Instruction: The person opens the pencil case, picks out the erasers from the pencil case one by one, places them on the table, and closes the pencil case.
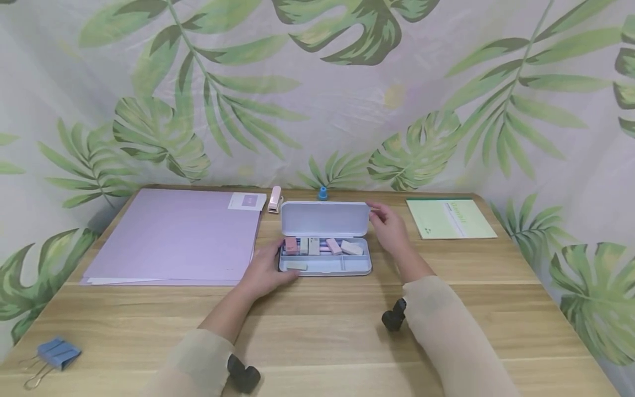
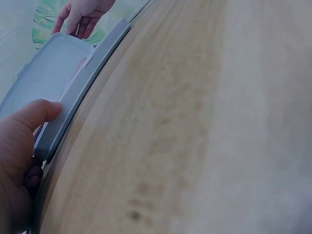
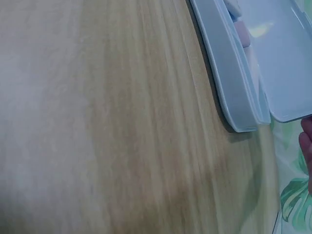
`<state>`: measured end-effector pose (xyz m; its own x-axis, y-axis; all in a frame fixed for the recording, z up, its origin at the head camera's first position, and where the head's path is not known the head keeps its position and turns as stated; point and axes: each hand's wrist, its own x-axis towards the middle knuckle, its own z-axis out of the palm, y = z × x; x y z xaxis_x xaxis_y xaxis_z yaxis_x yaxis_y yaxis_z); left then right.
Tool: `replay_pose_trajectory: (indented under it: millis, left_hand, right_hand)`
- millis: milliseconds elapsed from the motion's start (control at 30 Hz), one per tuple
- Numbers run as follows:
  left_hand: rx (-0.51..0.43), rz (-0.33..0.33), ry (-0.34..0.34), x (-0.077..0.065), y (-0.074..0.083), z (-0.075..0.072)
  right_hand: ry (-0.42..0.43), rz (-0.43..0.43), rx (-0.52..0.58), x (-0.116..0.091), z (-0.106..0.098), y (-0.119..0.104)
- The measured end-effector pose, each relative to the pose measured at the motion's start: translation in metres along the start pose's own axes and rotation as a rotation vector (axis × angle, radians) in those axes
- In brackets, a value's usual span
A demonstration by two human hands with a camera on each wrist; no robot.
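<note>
A light blue pencil case (image 1: 324, 266) lies on the table with its lid (image 1: 324, 219) raised. Pink, white and grey erasers (image 1: 313, 246) sit in a row in its back compartment, over some slim sticks. One pale eraser (image 1: 296, 266) lies in the front left compartment. My left hand (image 1: 265, 271) grips the case's left end, its thumb (image 2: 46, 111) over the front wall. At the lid's right edge, my right hand (image 1: 392, 229) pinches the upper corner between thumb and fingertips. Only a few of its fingers (image 3: 306, 139) show in the right wrist view.
Purple folders (image 1: 178, 237) cover the table's left side. Behind the case stand a pink stapler (image 1: 275, 199) and a small blue object (image 1: 323, 193). A green notebook (image 1: 450, 219) lies at back right, a blue binder clip (image 1: 58, 353) at front left. A leaf-print curtain hangs behind.
</note>
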<state>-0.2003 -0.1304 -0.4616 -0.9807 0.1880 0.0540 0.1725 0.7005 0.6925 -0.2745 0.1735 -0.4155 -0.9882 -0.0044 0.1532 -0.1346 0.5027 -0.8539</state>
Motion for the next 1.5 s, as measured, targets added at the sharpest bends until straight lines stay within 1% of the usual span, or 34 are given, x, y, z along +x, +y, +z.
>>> replay_pose_trajectory:
  millis: [167,400,467,567,633,833,967,1133,1200,1333,1500]
  left_hand:
    - [0.036,-0.015,-0.013,0.001,0.004,-0.001]
    - [0.048,-0.086,-0.062,0.004,0.008,-0.004]
    - [0.041,-0.095,-0.077,0.005,0.009,-0.005]
    - [0.030,-0.089,-0.092,0.007,0.009,-0.008]
    - [0.022,-0.074,-0.104,0.009,0.008,-0.009]
    - [0.037,-0.023,-0.134,0.013,0.004,-0.011]
    - [0.022,-0.034,-0.147,0.016,0.003,-0.011]
    - [0.007,-0.044,-0.144,0.018,0.001,-0.010]
    - [0.004,-0.036,-0.144,0.018,0.000,-0.009]
    - [-0.010,-0.037,-0.148,0.018,-0.001,-0.008]
    - [-0.013,-0.045,-0.150,0.017,-0.001,-0.008]
  right_hand:
    - [-0.030,0.011,-0.060,0.007,0.006,0.006]
    - [-0.068,0.041,-0.126,0.013,0.013,0.008]
    - [-0.076,0.048,-0.143,0.015,0.014,0.008]
    - [-0.086,0.059,-0.159,0.016,0.014,0.008]
    - [-0.095,0.065,-0.166,0.017,0.013,0.007]
    - [-0.120,0.093,-0.170,0.016,0.013,0.005]
    - [-0.111,0.113,-0.166,0.016,0.013,0.004]
    - [-0.052,0.150,-0.152,0.015,0.015,0.006]
    - [-0.039,0.167,-0.147,0.014,0.017,0.008]
    - [-0.037,0.188,-0.128,0.012,0.019,0.012]
    - [-0.035,0.185,-0.116,0.012,0.021,0.014]
